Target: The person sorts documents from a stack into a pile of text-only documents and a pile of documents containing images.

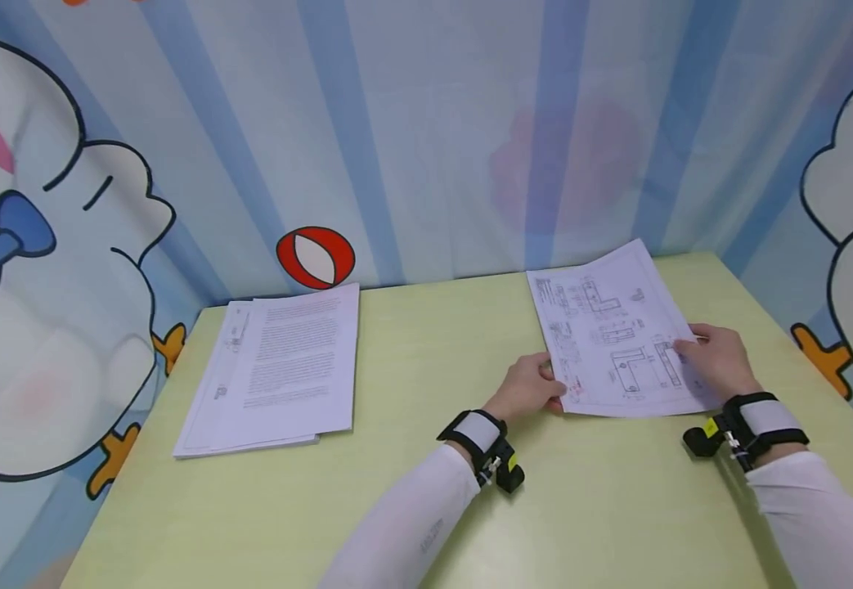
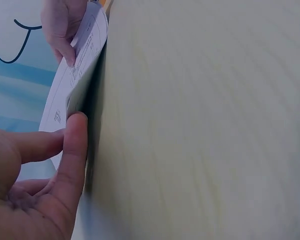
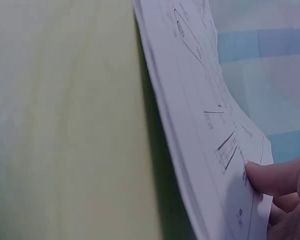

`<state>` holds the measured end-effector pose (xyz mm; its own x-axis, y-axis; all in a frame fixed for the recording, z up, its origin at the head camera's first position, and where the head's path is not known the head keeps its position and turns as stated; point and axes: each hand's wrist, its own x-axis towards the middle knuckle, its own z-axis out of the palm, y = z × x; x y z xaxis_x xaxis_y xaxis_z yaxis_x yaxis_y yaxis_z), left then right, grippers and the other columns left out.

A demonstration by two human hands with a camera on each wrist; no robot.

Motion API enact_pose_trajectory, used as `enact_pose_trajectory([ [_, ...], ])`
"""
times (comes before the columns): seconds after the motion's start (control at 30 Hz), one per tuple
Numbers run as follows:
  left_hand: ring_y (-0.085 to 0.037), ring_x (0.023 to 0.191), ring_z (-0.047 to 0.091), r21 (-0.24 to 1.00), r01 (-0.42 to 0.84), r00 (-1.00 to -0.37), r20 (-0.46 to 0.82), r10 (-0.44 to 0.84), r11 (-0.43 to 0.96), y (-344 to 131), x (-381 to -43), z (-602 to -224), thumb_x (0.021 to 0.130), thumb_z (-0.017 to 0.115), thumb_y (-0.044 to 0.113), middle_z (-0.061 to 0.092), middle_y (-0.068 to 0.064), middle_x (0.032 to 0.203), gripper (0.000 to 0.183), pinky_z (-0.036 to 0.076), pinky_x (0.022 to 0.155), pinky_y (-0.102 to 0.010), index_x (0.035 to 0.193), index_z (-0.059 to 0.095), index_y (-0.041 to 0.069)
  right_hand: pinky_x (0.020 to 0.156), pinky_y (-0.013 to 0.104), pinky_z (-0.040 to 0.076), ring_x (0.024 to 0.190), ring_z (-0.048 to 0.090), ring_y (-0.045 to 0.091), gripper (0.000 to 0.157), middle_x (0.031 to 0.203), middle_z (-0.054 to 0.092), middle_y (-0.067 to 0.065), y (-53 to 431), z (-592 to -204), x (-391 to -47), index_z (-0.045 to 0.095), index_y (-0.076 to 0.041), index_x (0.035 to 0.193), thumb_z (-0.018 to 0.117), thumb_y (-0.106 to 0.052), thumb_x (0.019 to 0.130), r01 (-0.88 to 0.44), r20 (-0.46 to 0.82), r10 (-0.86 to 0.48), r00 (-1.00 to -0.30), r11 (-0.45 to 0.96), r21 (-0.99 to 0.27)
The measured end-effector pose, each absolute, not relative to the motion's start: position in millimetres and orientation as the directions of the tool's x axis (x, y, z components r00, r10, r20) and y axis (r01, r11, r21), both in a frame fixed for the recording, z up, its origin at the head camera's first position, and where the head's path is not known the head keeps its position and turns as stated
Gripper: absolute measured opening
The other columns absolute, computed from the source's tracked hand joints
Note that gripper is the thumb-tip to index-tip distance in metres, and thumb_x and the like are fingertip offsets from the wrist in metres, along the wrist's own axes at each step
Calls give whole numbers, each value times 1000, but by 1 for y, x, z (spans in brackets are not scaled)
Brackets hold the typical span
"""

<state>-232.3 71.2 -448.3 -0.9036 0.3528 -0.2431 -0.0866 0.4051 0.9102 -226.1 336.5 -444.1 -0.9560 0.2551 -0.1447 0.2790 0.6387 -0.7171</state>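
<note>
Both hands hold a small stack of paper sheets (image 1: 603,327) printed with technical drawings, at the right of the table. My left hand (image 1: 527,386) pinches the stack's left edge near its lower corner, thumb and fingertip on either side in the left wrist view. At the opposite edge my right hand (image 1: 720,358) grips the sheets, the thumb (image 3: 272,177) on the printed face and the fingers underneath. The near edge stands a little off the table, with a dark shadow below it in the right wrist view. The sheets bend slightly between the hands.
A second pile of papers (image 1: 297,360), its top sheet covered in text, lies at the table's left, its sheets unevenly aligned. The pale yellow-green table (image 1: 426,474) meets a striped blue curtain (image 1: 433,147) with cartoon figures along its back edge.
</note>
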Motion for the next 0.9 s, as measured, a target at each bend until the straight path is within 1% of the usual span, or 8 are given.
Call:
enact_pose_trajectory([
  [0.1, -29, 64, 71, 909, -90, -899, -250, 359, 407, 74, -231, -448, 82, 64, -2, 67, -5, 75, 41, 58, 60, -29, 122, 56, 3, 62, 31, 44, 89, 58, 35, 58, 118, 51, 36, 342, -446, -227, 32, 14, 138, 45, -24, 96, 277, -147, 248, -958, 651, -706],
  [0.17, -30, 65, 71, 907, -99, -895, -261, 361, 410, 75, -230, -449, 83, 64, -1, 69, -6, 73, 42, 59, 62, -32, 123, 56, 2, 64, 36, 45, 90, 57, 37, 58, 118, 50, 37, 345, -448, -228, 31, 15, 138, 45, -22, 96, 284, -157, 246, -956, 660, -696],
  [0.27, -30, 65, 71, 901, -112, -899, -272, 343, 419, 76, -229, -448, 83, 64, 0, 69, -7, 71, 50, 59, 62, -33, 131, 52, 3, 65, 40, 45, 90, 56, 39, 56, 117, 50, 37, 345, -446, -229, 33, 16, 136, 45, -20, 96, 278, -153, 240, -959, 677, -682],
  [0.43, -27, 64, 71, 896, -121, -906, -276, 322, 427, 76, -228, -444, 82, 65, 1, 70, -8, 71, 54, 59, 61, -33, 134, 50, 3, 62, 37, 44, 90, 55, 42, 55, 115, 51, 38, 343, -441, -229, 37, 18, 133, 48, -18, 93, 272, -126, 253, -959, 702, -658],
  [0.5, -25, 61, 71, 895, -117, -906, -274, 324, 430, 74, -228, -443, 82, 66, 2, 70, -8, 72, 55, 59, 61, -33, 134, 49, 1, 62, 39, 44, 93, 55, 45, 57, 117, 50, 40, 342, -440, -229, 35, 17, 134, 49, -18, 92, 282, -120, 268, -956, 723, -630],
  [0.67, -20, 58, 69, 898, -146, -904, -292, 313, 416, 65, -229, -445, 81, 67, 5, 71, -6, 80, 60, 59, 64, -32, 137, 45, 1, 66, 53, 44, 101, 51, 54, 61, 124, 46, 43, 340, -437, -229, 32, 15, 137, 51, -20, 90, 291, -95, 283, -954, 813, -504],
  [0.8, -17, 58, 68, 904, -170, -899, -305, 314, 392, 58, -229, -446, 83, 66, 10, 71, -5, 84, 58, 59, 67, -32, 137, 46, 2, 63, 56, 44, 97, 49, 57, 59, 123, 44, 44, 334, -433, -228, 37, 14, 134, 51, -20, 88, 277, -57, 280, -958, 863, -423],
  [0.9, -16, 57, 67, 901, -148, -901, -293, 321, 407, 52, -228, -445, 85, 64, 13, 71, -6, 86, 53, 59, 66, -31, 134, 49, 2, 63, 60, 43, 97, 46, 59, 55, 119, 42, 45, 322, -431, -226, 42, 13, 132, 51, -19, 88, 242, 14, 272, -962, 879, -410],
])
